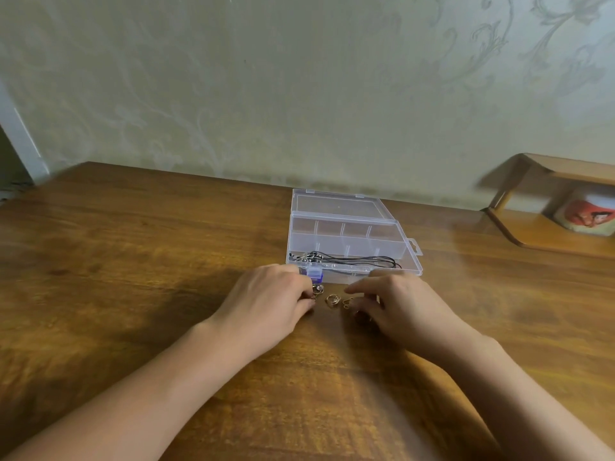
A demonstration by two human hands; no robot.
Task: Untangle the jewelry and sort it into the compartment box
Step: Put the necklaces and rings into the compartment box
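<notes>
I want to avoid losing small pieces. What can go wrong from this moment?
The small gold rings lie loose on the table between the left hand and right hand; a careless sweep may scatter them. The black cord in the clear box spans several front compartments and may snag.

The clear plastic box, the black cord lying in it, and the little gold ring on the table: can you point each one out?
clear plastic box (412, 257), head view, on its right-hand wall.
black cord (362, 260), head view, mid-length along the front row.
gold ring (331, 299), head view, on its band, between both hands.

No readable text or labels.
</notes>
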